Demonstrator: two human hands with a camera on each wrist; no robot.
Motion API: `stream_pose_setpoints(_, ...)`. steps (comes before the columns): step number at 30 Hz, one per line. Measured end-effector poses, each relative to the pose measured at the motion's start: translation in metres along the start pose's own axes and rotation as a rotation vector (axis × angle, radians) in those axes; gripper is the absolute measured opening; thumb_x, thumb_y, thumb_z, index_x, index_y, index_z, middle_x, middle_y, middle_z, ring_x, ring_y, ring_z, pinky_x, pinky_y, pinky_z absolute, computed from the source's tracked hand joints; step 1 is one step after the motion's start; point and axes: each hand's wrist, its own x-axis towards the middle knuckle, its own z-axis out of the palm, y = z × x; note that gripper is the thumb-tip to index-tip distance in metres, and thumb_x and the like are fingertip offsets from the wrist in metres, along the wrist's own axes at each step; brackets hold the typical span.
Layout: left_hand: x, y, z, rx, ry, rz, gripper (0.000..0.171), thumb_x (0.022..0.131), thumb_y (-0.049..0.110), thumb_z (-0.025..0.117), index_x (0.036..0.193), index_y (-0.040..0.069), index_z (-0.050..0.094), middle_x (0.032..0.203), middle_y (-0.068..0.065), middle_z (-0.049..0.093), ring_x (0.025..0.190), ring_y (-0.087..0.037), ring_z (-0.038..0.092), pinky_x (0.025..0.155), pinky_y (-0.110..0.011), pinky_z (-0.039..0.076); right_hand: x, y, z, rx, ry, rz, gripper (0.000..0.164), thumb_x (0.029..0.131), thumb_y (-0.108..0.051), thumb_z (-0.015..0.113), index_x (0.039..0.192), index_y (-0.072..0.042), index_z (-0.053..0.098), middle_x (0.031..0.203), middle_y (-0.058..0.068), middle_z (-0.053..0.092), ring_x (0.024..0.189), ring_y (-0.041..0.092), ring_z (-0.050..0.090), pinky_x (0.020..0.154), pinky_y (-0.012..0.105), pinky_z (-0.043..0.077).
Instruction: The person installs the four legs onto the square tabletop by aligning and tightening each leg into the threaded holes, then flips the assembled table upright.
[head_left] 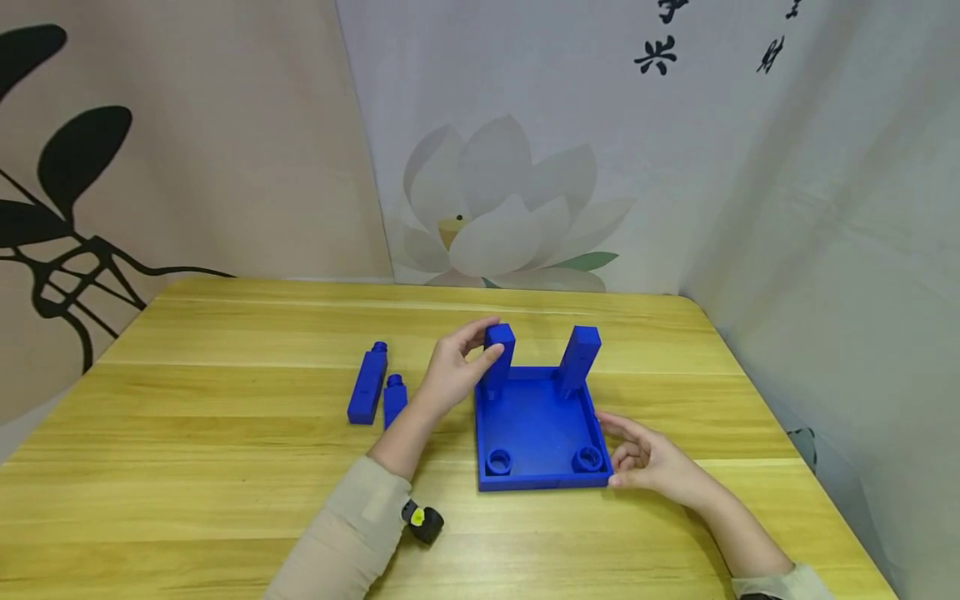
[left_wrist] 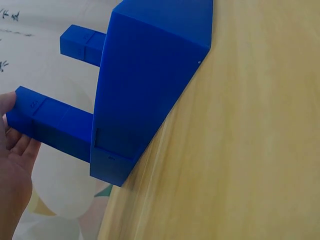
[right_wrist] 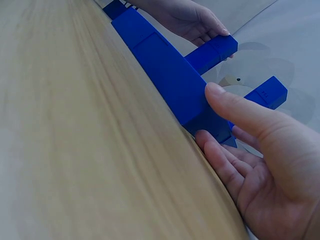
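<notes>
A blue square tray-like base lies on the table with its raised rim facing up. Upright in its far corners stand two blue square legs, the left leg and the right leg. Round sockets show in both near corners. With thumb and fingers, my left hand grips the upper part of the left leg; the left wrist view shows this leg too. At the base's near right corner, my right hand holds the edge, its thumb and fingertips against the outer walls.
Left of the base lie two more blue legs with threaded ends, one leg in full view and another leg partly hidden by the left forearm. The wooden table meets a printed cloth backdrop behind.
</notes>
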Motion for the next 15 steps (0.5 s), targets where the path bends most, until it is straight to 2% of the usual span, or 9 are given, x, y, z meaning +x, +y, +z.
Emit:
stream_pose_setpoints(7,0.002,0.003,0.002,0.172,0.055,0.072,0.053,0.084,0.019,0.076,0.130,0.004,0.055,0.121,-0.009,0.058,0.111,-0.019,0.054,0.096,-0.040,0.045,0.001,-0.002,0.001,-0.002,0.010,0.017,0.082,0.079,-0.001,0.076,0.147,0.003,0.029,0.142,0.033,0.032,0.086,0.017,0.060,0.074,0.028,0.054)
stream_pose_setpoints(11,0.002,0.009,0.004,0.266,0.090,0.066,0.051,0.082,0.022,0.078,0.126,0.004,0.058,0.116,-0.008,0.059,0.104,-0.020,0.054,0.090,-0.037,0.048,0.001,-0.003,0.001,-0.007,0.012,0.023,0.083,0.079,-0.001,0.076,0.147,0.002,0.029,0.142,0.032,0.033,0.086,0.017,0.060,0.074,0.028,0.054)
stream_pose_setpoints(15,0.002,0.012,0.007,0.294,0.124,0.067,0.046,0.081,0.019,0.079,0.120,0.002,0.062,0.111,-0.009,0.060,0.097,-0.022,0.055,0.085,-0.042,0.050,0.000,-0.002,0.001,0.004,0.005,0.029,0.083,0.079,-0.002,0.076,0.148,0.001,0.028,0.144,0.032,0.030,0.086,0.016,0.060,0.074,0.029,0.054)
